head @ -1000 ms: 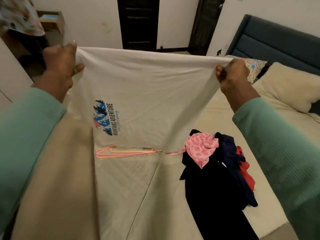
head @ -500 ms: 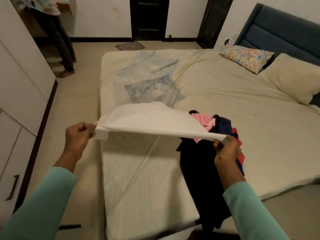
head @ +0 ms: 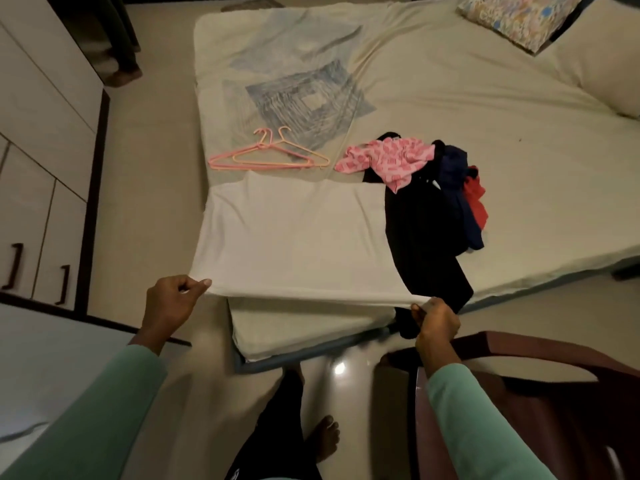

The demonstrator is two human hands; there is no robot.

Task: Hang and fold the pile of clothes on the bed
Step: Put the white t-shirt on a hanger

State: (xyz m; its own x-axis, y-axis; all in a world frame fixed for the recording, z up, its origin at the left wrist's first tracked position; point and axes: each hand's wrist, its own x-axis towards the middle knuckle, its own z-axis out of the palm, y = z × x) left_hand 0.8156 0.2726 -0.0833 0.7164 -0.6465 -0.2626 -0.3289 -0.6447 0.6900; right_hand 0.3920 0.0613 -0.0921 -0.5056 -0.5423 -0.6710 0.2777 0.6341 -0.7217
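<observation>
Both hands, left hand (head: pixel 169 299) and right hand (head: pixel 437 318), pinch the smooth white shirt (head: pixel 294 237), spread flat at the bed (head: pixel 450 91)'s near corner. Thin pink hangers (head: pixel 268 157) lie beyond it.

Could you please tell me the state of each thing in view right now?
white T-shirt: spread flat on bed, near edge held taut.
left hand: pinches shirt's left corner.
right hand: pinches its right corner.
pink hangers: lying overlapped, unused.
clothes pile: heaped, unfolded.
wardrobe doors: shut.

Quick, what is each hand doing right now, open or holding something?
Left hand: closed, pinching the white shirt at its near left corner.
Right hand: closed, pinching the same shirt's near right corner.
</observation>
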